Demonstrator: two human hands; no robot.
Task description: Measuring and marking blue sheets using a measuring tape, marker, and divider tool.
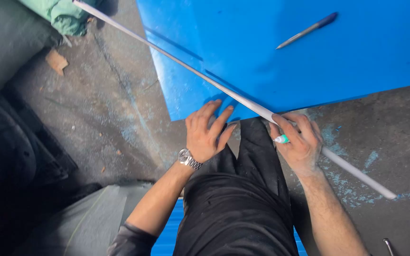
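Where fingers (pixel 294 124) cross it, white rod (pixel 205 78) partly hidden.

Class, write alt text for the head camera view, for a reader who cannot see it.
Seen from above, a person's left hand presses flat on a blue sheet while the right hand, holding a green-tipped marker, grips a long white rod lying slantwise across the sheet. A pen lies on the sheet, which rests on a stained concrete floor.

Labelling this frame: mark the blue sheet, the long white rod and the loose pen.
blue sheet (pixel 357 52), head view, bare face right of the pen.
long white rod (pixel 191 71), head view, mid-length over the sheet.
pen (pixel 304 31), head view, middle of barrel.
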